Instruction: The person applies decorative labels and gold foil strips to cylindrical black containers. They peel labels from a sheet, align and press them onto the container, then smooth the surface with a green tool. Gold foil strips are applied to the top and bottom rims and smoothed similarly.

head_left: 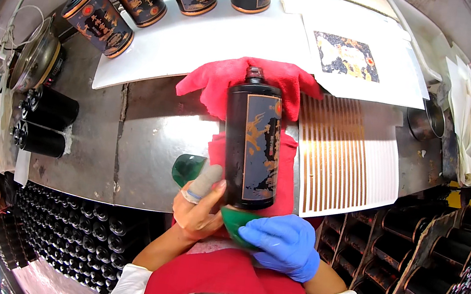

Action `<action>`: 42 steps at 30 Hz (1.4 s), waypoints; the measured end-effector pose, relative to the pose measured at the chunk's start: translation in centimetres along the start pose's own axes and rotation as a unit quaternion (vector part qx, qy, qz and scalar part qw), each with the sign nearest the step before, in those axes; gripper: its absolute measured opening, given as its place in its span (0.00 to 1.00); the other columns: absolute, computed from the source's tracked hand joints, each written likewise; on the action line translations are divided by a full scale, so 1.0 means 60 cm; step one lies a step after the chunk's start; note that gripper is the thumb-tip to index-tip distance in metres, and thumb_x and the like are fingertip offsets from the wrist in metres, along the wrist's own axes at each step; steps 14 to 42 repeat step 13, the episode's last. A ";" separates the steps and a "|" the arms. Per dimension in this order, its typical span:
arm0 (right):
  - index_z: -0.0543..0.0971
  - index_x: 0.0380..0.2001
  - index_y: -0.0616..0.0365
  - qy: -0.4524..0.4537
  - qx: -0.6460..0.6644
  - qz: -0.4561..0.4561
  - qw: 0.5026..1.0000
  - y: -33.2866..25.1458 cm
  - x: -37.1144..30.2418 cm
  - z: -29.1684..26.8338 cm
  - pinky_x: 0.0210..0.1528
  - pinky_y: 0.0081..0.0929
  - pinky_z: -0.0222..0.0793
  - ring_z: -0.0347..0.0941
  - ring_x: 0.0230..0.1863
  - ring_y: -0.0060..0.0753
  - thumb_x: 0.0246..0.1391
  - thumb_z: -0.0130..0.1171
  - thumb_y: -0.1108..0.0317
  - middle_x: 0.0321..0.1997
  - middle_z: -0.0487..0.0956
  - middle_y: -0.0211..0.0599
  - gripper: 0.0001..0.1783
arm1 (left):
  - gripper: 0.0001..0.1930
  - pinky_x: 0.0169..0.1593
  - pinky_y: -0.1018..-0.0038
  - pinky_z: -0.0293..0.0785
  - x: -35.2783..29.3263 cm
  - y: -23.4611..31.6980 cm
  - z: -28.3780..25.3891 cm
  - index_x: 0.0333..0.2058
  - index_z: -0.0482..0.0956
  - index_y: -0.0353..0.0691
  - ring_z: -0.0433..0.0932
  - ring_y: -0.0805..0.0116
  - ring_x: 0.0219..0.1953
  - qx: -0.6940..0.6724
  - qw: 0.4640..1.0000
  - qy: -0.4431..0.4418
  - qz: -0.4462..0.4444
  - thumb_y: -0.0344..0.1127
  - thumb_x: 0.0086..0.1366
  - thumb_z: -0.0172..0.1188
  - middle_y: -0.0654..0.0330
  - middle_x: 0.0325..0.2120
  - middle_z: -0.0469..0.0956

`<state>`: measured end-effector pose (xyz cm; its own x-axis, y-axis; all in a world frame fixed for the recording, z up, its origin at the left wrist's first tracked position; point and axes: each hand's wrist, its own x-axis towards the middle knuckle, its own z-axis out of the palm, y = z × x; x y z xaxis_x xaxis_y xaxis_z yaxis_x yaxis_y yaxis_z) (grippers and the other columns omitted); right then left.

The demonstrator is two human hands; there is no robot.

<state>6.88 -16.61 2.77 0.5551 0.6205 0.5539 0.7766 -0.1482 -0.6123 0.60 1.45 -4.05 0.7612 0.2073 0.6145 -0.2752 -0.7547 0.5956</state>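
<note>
A black bottle (236, 141) with a clear neck and a dark, copper-figured decal (261, 150) lies on a red cloth (211, 83), neck pointing away from me. My left hand (200, 208) is at the left of its base, fingers stretched out, one fingertip at or very near the bottle. One of its fingers wears a pale finger cot (205, 182). My right hand (288, 244), in a blue glove, pinches a green scraper (236, 225) just below the bottle's base. Another green, glossy flat piece (187, 168) lies beside my left hand on the metal table.
Several decorated bottles (102, 23) stand on a white board (159, 46) at the back. A decal sheet (347, 57) and a sheet of copper strips (336, 155) lie right. Two black bottles (51, 106) lie left, near a round pan (36, 62). Racks of bottles (73, 232) flank me.
</note>
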 end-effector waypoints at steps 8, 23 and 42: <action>0.80 0.35 0.53 0.019 -0.122 -0.061 0.990 0.032 0.061 0.008 0.26 0.28 0.69 0.74 0.28 0.32 0.33 0.64 0.73 0.34 0.78 0.32 0.18 | 0.20 0.43 0.67 0.75 0.026 0.012 -0.001 0.35 0.76 0.35 0.78 0.52 0.41 -0.031 0.999 0.024 0.016 0.29 0.41 0.72 0.39 0.43 0.74; 0.82 0.39 0.44 -0.040 -0.143 -0.035 0.988 -0.020 0.037 0.018 0.25 0.25 0.67 0.72 0.27 0.25 0.32 0.64 0.70 0.40 0.78 0.26 0.23 | 0.17 0.44 0.66 0.73 0.020 0.003 0.000 0.33 0.75 0.35 0.77 0.51 0.41 -0.071 0.996 0.042 -0.040 0.32 0.44 0.70 0.38 0.47 0.71; 0.82 0.39 0.44 -0.040 -0.143 -0.035 0.988 -0.020 0.037 0.018 0.25 0.25 0.67 0.72 0.27 0.25 0.32 0.64 0.70 0.40 0.78 0.26 0.23 | 0.17 0.44 0.66 0.73 0.020 0.003 0.000 0.33 0.75 0.35 0.77 0.51 0.41 -0.071 0.996 0.042 -0.040 0.32 0.44 0.70 0.38 0.47 0.71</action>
